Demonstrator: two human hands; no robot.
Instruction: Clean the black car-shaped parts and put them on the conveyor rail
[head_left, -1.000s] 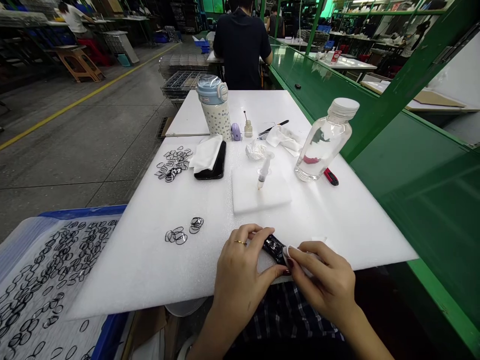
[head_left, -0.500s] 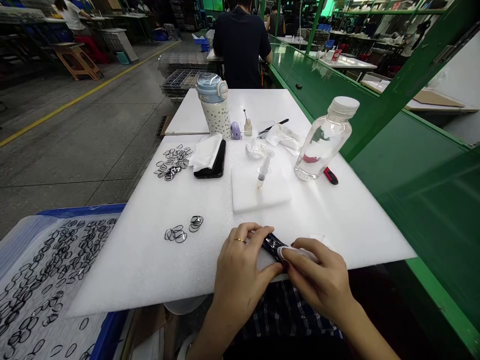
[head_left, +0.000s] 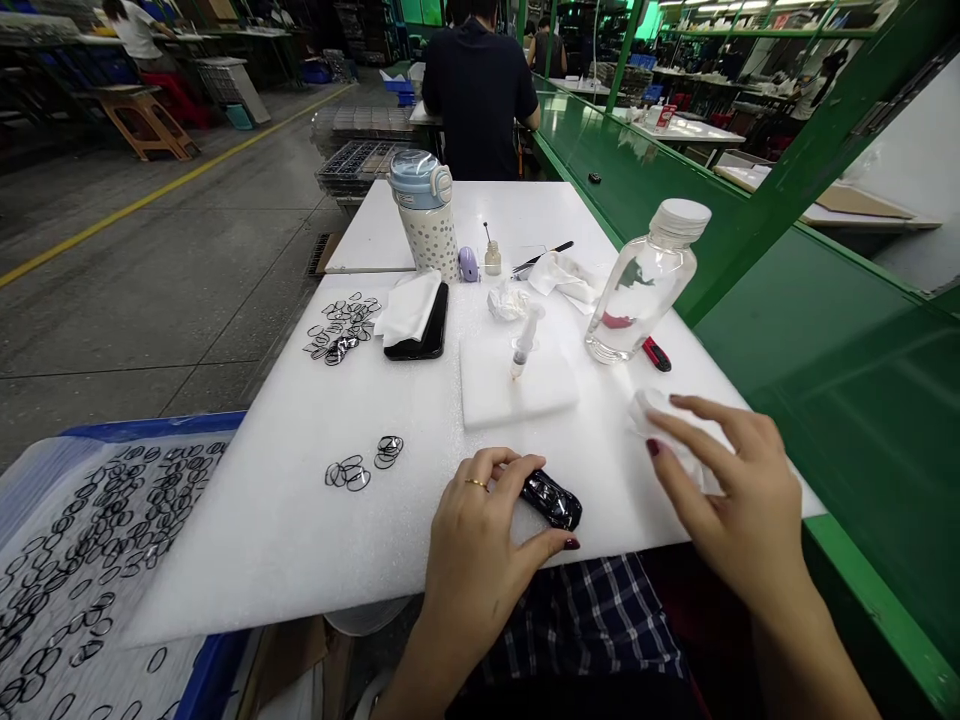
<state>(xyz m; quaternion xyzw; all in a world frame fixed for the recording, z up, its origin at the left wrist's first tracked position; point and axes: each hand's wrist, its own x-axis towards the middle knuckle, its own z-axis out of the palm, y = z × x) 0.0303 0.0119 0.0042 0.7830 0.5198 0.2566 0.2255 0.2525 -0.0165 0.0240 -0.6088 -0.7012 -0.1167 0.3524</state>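
Note:
Near the table's front edge, my left hand (head_left: 480, 530) holds a glossy black car-shaped piece (head_left: 552, 498) between fingers and thumb. My right hand (head_left: 724, 480) is apart from it on the right, fingers spread, over a white cloth or tissue (head_left: 667, 425) that lies on the foam; its fingertips are at the cloth's edge. Behind the black piece, a syringe (head_left: 526, 345) stands tilted on a white foam block (head_left: 517, 395). Thin black rings (head_left: 348, 473) lie in two small groups to the left, with a larger pile (head_left: 343, 328) further back.
A clear bottle (head_left: 643, 285) and a red cutter (head_left: 657, 354) stand and lie at the right. A dotted cup (head_left: 426, 220), a black phone (head_left: 424, 340) under white tissue, and a small jar (head_left: 493, 258) are behind. A blue-edged tray (head_left: 217, 660) of rings sits at lower left.
My right hand has moved from the black piece to the right, with its fingers now spread over the white cloth. More of the black piece shows. My left hand stays on it.

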